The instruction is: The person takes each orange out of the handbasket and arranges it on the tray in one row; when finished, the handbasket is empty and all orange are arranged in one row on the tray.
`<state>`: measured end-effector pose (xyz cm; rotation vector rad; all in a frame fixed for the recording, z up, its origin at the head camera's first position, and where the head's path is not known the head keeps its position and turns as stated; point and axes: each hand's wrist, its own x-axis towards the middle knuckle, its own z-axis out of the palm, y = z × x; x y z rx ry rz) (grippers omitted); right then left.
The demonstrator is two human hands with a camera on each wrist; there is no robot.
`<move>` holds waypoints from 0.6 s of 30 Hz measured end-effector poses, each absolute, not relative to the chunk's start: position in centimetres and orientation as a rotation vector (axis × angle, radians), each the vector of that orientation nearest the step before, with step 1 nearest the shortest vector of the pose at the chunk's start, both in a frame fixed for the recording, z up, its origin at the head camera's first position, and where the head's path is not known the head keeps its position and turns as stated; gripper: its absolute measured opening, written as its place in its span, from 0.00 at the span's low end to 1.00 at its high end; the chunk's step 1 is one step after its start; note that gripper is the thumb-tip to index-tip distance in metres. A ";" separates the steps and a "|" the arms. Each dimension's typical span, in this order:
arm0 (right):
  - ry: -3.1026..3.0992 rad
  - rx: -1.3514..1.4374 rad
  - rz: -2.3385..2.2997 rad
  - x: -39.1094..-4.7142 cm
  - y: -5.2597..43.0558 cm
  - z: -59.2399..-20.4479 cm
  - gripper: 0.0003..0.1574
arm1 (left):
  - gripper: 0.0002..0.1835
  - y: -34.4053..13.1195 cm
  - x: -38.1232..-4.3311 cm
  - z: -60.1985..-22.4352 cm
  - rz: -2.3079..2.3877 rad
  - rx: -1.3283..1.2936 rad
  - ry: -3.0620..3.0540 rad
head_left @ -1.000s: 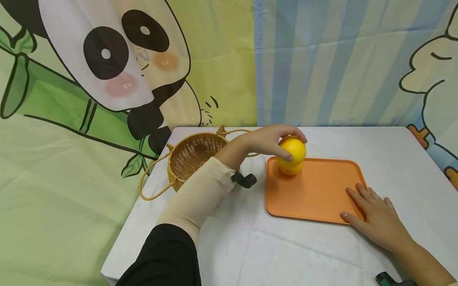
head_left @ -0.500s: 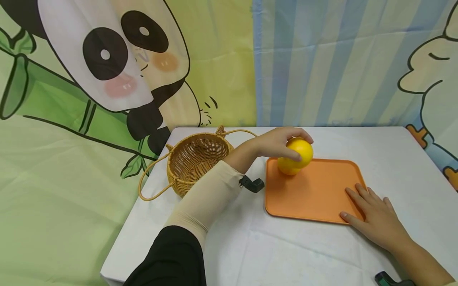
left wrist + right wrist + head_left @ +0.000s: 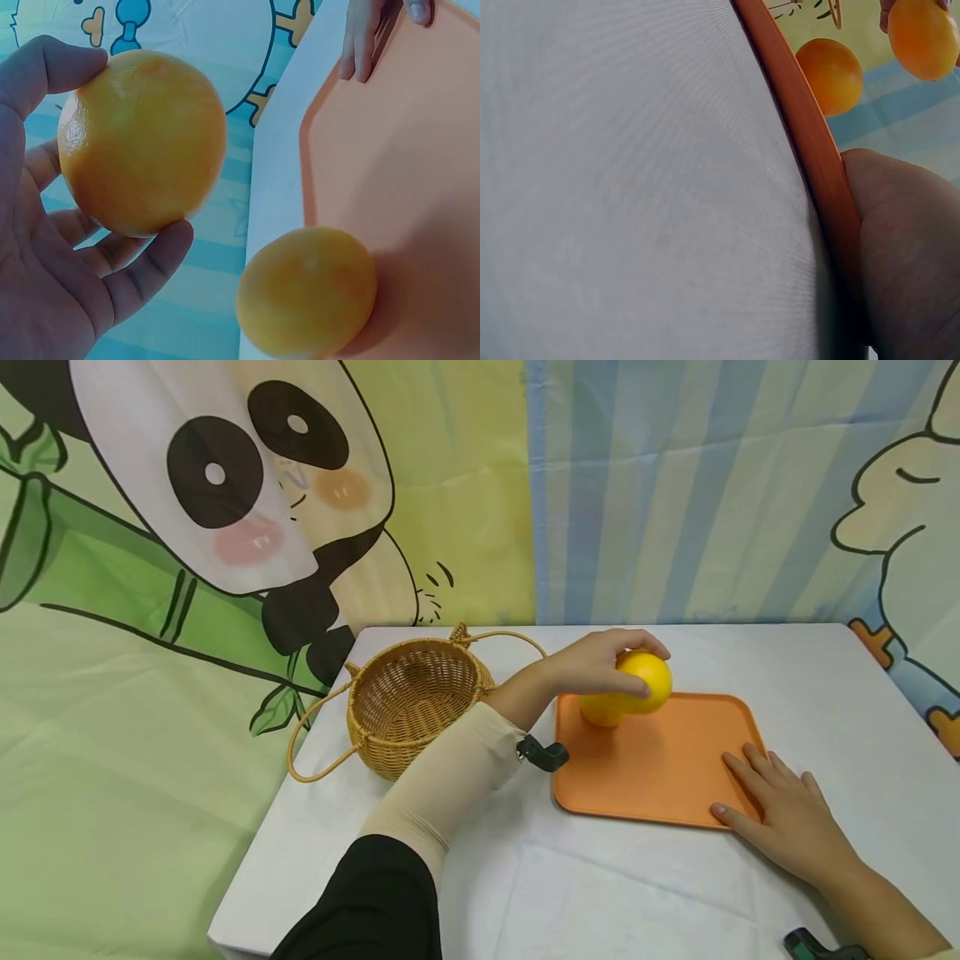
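My left hand [image 3: 588,664] holds a smooth yellow orange [image 3: 654,678] between thumb and fingers, raised over the back left part of the orange tray [image 3: 660,781]. In the left wrist view, the thumb and fingertips wrap the sides of this held orange [image 3: 146,142]. A second orange [image 3: 598,710] sits in the tray's back left corner, partly hidden in the head view. My right hand [image 3: 791,818] rests on the tray's right edge near the front corner, its fingers straight. The right wrist view shows the tray rim [image 3: 810,135] against that hand [image 3: 911,240].
A woven wicker basket [image 3: 378,745] with looped handles stands left of the tray, partly behind my left forearm. All of it rests on a table with a white cloth [image 3: 600,893]. Behind the table hangs a printed curtain [image 3: 637,485] with cartoon animals.
My left hand has moved right and slightly toward the front with the held orange, uncovering more of the basket and the second orange. The right hand and tray stay where they were.
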<state>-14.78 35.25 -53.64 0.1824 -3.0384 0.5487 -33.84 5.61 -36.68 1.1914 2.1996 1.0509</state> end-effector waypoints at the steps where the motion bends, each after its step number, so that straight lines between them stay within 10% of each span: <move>1: -3.041 0.181 0.545 -14.8 35.3 -53.7 0.60 | 0.27 5.8 -33.8 -36.8 1.050 1.188 2.203; 18: -3.068 0.170 0.524 -15.0 35.4 -53.7 0.60 | 0.27 9.7 -33.1 -38.5 1.028 1.118 2.256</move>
